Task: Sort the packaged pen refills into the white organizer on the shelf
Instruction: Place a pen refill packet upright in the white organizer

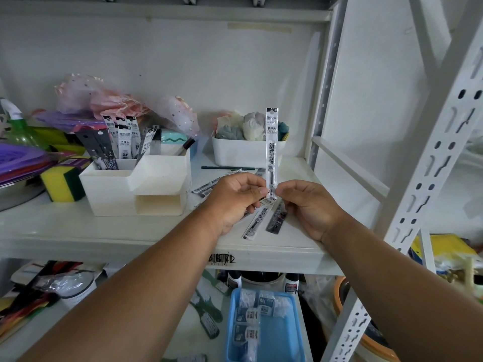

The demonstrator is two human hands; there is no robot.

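Observation:
A packaged pen refill [271,147] in a clear sleeve stands upright above the shelf, pinched at its lower end by my left hand [232,199] and my right hand [311,207] from either side. The white organizer [136,184] stands to the left on the shelf, with several packaged refills [125,142] upright in its back-left compartment. More packaged refills [261,218] lie loose on the shelf under and behind my hands.
A white bin [243,152] of small cloth items sits behind the held refill. Yellow-green sponges [61,184], purple sheets and a bagged pink item crowd the left. A perforated shelf upright [428,178] rises at the right. A blue tray [264,325] sits on the lower shelf.

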